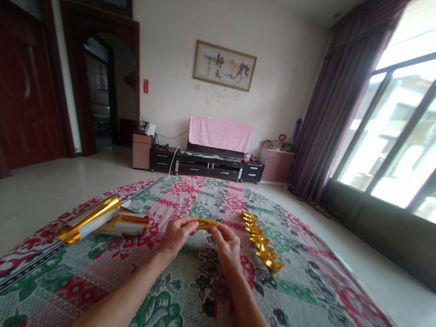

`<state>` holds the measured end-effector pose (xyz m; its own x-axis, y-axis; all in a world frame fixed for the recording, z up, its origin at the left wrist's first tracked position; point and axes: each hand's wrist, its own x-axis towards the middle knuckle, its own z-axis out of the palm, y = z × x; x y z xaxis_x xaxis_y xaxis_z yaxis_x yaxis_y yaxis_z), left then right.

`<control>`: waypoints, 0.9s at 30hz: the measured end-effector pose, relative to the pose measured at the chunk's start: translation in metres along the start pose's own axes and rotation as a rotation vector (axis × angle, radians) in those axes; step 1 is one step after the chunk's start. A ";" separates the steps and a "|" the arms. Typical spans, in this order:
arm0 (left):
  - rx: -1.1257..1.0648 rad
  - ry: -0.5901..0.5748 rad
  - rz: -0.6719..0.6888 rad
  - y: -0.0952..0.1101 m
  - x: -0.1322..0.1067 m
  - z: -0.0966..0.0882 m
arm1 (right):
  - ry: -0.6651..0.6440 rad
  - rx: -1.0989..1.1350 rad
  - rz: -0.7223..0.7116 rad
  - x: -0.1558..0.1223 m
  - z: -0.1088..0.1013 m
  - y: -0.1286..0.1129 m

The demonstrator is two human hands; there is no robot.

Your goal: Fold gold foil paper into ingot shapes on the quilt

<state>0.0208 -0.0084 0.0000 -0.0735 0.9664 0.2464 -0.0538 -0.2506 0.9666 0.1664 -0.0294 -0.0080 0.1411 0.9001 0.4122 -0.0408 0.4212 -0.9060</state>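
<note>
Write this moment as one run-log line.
left hand: pinching narrow gold paper strip | right hand: pinching its other end | right side: row of folded shiny gold pieces | left side: curled gold and white sheets

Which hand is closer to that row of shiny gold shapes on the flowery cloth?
Right. The right hand is to the left of the row of gold shapes; the left hand is farther away, at the other end of the gold piece both hold.

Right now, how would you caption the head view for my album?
Left hand and right hand hold a gold strip over flowered cloth, curled gold sheets left, shiny gold pieces right.
</note>
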 end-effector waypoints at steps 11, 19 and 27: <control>0.123 -0.027 0.098 -0.002 -0.002 0.001 | 0.083 0.036 -0.001 0.003 0.001 0.010; 0.162 -0.017 0.136 -0.001 -0.003 0.001 | 0.122 0.151 0.034 0.004 0.004 0.008; 0.173 -0.015 0.150 -0.002 -0.002 0.002 | 0.109 0.122 0.074 0.005 0.001 0.012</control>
<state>0.0228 -0.0097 -0.0025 -0.0527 0.9203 0.3877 0.1282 -0.3788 0.9166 0.1659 -0.0202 -0.0166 0.2393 0.9146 0.3259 -0.1740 0.3706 -0.9124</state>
